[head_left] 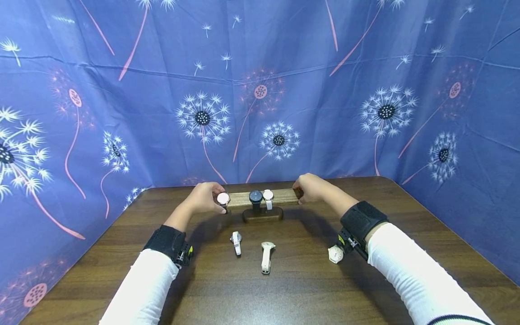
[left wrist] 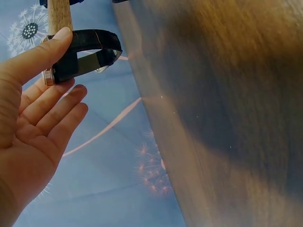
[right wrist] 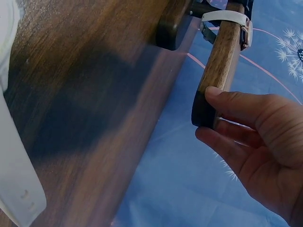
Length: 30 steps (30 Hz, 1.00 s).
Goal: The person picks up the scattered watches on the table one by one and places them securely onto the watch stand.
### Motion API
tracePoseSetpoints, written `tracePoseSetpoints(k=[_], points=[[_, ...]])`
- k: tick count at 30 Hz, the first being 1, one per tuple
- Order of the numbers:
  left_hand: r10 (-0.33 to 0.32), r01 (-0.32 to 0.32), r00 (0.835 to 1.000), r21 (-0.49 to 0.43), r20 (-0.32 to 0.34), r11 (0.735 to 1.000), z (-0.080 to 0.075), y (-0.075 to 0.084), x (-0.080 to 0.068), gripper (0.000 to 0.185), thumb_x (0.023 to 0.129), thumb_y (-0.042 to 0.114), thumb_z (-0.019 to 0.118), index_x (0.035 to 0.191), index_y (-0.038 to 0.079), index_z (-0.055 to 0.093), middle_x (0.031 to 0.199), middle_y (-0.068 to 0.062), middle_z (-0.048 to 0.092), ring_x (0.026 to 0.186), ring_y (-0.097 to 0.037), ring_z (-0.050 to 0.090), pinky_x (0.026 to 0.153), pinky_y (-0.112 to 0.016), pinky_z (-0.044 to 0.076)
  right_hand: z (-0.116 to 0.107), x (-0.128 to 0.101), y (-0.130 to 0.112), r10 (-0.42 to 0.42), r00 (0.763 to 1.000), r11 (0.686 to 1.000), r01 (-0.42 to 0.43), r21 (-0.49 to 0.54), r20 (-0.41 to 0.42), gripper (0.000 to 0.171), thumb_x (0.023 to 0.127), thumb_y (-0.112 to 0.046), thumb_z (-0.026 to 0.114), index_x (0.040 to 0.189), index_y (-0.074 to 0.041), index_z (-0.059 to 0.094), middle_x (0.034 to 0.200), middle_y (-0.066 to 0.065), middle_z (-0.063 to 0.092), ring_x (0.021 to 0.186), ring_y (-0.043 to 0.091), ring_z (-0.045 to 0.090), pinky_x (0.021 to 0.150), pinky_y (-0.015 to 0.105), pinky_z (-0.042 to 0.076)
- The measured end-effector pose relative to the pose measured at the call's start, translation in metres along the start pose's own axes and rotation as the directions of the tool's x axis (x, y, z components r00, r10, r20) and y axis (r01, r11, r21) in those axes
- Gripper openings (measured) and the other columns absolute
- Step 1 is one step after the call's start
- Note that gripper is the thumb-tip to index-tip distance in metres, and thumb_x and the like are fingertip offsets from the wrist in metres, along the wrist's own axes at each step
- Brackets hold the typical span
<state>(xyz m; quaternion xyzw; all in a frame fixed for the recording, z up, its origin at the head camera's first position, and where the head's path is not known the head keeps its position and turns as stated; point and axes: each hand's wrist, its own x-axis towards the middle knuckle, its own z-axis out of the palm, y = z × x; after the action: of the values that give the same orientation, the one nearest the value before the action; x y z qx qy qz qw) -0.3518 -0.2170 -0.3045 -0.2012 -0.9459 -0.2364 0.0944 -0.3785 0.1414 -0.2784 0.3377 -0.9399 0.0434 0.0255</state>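
A wooden watch stand has a horizontal bar (head_left: 239, 200) on a dark oval base (head_left: 262, 215). At the bar's left end my left hand (head_left: 204, 197) pinches a wristwatch (left wrist: 66, 66) with a rose-gold case and a black strap looped closed. My right hand (head_left: 313, 187) grips the bar's dark right end, thumb on one side and fingers beneath, as the right wrist view shows. Around the bar's middle sit a black watch (head_left: 256, 197) and, beside it, a white-strapped watch (head_left: 268, 196).
Nearer on the brown table (head_left: 227, 293) lie a small white-strapped watch (head_left: 236, 243) and a cream-strapped watch (head_left: 266, 257). Another white watch (head_left: 336, 254) lies below my right wrist. A blue dandelion-print curtain (head_left: 317, 113) hangs behind the table's far edge.
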Motion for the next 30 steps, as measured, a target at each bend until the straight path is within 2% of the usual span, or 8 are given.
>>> tracePoseSetpoints(k=[6,12,23,25,30], points=[[0.012,-0.013,1.000,0.062,0.009,0.998,0.000,0.001,0.003,0.059,0.060,0.022,0.093,0.109,0.003,0.065,0.099,-0.008,0.068,0.088,-0.022,0.063,0.081,-0.041,0.051,-0.001,-0.001,-0.001,0.023,1.000,1.000,-0.023,0.001,0.014,0.045,0.078,-0.012,0.083,0.117,0.006,0.067,0.104,0.015,0.069,0.094,0.030,0.065,0.080,0.039,0.054],[0.036,-0.037,0.999,0.106,0.010,0.994,0.002,0.005,0.004,0.057,0.061,0.022,0.093,0.106,0.002,0.065,0.099,-0.008,0.068,0.090,-0.023,0.063,0.083,-0.041,0.051,-0.001,0.000,-0.001,0.011,1.000,1.000,-0.011,-0.014,0.009,0.044,0.077,-0.012,0.084,0.114,0.006,0.068,0.098,0.013,0.070,0.090,0.028,0.065,0.077,0.038,0.055],[0.039,-0.040,0.999,0.114,0.006,0.993,0.001,0.011,0.003,0.055,0.060,0.020,0.093,0.105,0.002,0.066,0.097,-0.009,0.069,0.087,-0.022,0.063,0.081,-0.040,0.051,0.000,0.001,-0.002,0.005,1.000,0.999,-0.005,-0.032,0.000,0.045,0.076,-0.013,0.085,0.113,0.006,0.069,0.101,0.015,0.070,0.093,0.030,0.066,0.081,0.040,0.054],[0.043,-0.043,0.999,0.114,0.000,0.993,0.001,0.011,0.003,0.055,0.060,0.020,0.093,0.104,0.002,0.066,0.096,-0.009,0.069,0.087,-0.023,0.063,0.081,-0.040,0.051,0.000,0.000,-0.002,-0.008,1.000,0.999,0.008,-0.042,-0.012,0.044,0.075,-0.013,0.085,0.111,0.006,0.070,0.098,0.014,0.070,0.091,0.029,0.066,0.080,0.039,0.054],[0.060,-0.058,0.998,0.104,-0.011,0.993,0.001,0.010,0.003,0.057,0.058,0.021,0.094,0.103,0.001,0.066,0.094,-0.008,0.069,0.084,-0.021,0.063,0.078,-0.039,0.051,0.001,0.001,0.000,-0.050,0.998,0.997,0.047,-0.063,-0.039,0.033,0.072,-0.012,0.086,0.099,0.002,0.073,0.081,0.005,0.067,0.076,0.021,0.062,0.071,0.036,0.053]])
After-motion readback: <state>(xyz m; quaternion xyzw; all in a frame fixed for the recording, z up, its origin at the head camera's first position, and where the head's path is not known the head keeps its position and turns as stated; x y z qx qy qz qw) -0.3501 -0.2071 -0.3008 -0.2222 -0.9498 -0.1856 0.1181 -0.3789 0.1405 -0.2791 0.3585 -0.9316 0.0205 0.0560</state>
